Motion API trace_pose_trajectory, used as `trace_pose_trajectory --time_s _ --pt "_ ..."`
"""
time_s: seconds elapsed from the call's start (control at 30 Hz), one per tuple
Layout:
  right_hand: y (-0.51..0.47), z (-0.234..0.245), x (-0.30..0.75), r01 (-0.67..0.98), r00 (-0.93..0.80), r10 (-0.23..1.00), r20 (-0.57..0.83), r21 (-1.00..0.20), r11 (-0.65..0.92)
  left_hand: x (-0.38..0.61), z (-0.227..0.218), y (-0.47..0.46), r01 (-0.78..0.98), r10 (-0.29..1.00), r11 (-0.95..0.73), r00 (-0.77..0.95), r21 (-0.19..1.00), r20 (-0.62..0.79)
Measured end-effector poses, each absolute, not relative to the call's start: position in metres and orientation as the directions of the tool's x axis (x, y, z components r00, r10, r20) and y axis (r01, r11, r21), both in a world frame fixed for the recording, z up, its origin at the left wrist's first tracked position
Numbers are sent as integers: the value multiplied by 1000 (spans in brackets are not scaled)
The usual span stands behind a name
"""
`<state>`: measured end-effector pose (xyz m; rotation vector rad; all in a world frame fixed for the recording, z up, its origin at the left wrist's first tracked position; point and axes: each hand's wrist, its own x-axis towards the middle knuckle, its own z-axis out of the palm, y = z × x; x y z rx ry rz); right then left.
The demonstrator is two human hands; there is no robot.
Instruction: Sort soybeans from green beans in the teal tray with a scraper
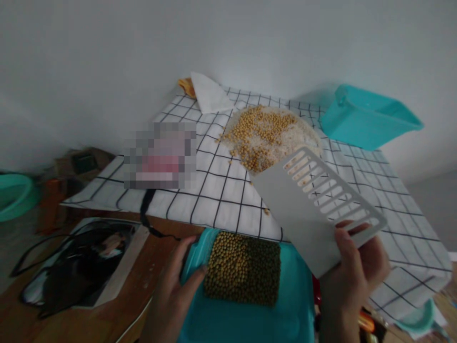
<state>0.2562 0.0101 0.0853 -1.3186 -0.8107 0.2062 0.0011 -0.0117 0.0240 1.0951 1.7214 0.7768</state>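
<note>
My right hand (353, 267) is closed on the edge of a grey slotted flat sieve board (314, 200), held tilted above the table with its far corner near a pile of soybeans mixed with rice (267, 136). My left hand (174, 286) grips the left rim of a teal tray (296, 295) at the table's near edge, thumb on the rim. A flat patch of soybeans (244, 267) lies in that tray.
A black-grid white cloth (200, 190) covers the table. A teal bin (364, 116) stands at the far right, folded white paper (209, 95) at the back. A black bag on a board (82, 267) and a cable lie on the wooden surface left.
</note>
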Motion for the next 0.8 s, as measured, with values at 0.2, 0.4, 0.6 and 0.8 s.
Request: trace_pose_trajectory --time_s 0.2,0.4,0.6,0.8 --pt "5 82 272 283 572 740 353 -932 226 5 31 -12 337 927 372 -190 865 -325" --pt "-22 87 285 197 489 857 163 -978 74 2 26 -15 328 921 380 -219 865 -322" --pt "-42 75 297 174 582 786 206 -977 127 -2 22 -12 299 908 393 -275 869 -316" --pt "-55 74 300 87 726 675 129 -992 97 1 39 -13 294 922 364 -246 883 -298"
